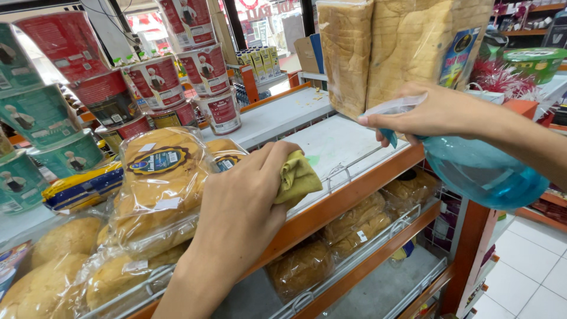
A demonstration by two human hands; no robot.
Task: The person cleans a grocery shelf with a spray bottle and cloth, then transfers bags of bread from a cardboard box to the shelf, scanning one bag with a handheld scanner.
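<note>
Bagged buns (159, 177) beside cloth-holding left hand (242, 207)

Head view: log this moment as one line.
left hand: holds crumpled yellow-green cloth | right hand: grips translucent blue plastic spray bottle | white shelf: bare patch | bagged bread loaves: beside cloth

On the white top shelf (331, 145) we see bagged round buns (162, 177) at the left, and two tall bags of sliced bread (407, 47) standing upright at its far end. Stacked red tubs (204, 71) and teal tubs (41, 115) rise behind the buns. A yellow and blue packet (80, 189) lies beside the teal ones. On the lower shelf (378, 236) we see more bagged loaves (348, 227). White floor tiles (525, 277) show at lower right.
</note>
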